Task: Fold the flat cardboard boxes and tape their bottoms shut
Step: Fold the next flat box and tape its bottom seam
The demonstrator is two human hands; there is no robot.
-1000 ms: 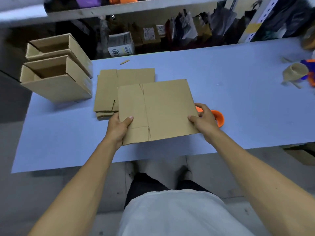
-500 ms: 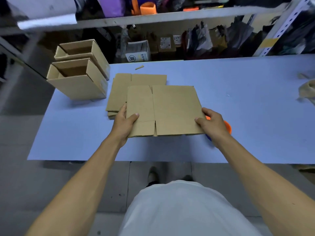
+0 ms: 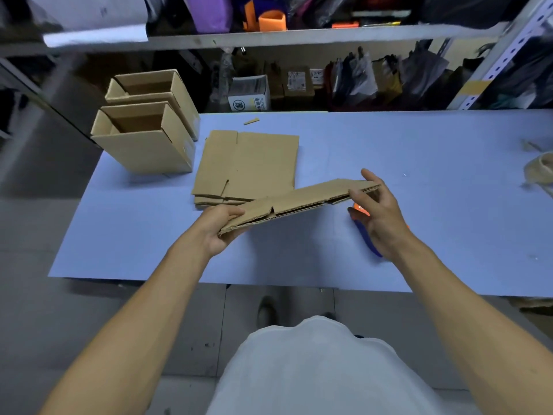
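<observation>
The left hand is gripping the flat box at its 8 o'clock end while the right hand is pinching its 2 o'clock end, seemingly to pop it open

Matt corrugated cardboard box over smooth matt table.

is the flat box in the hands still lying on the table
No, the flat box is lifted off the table and tilted, with the left hand gripping one end and the right hand at the other.
</observation>
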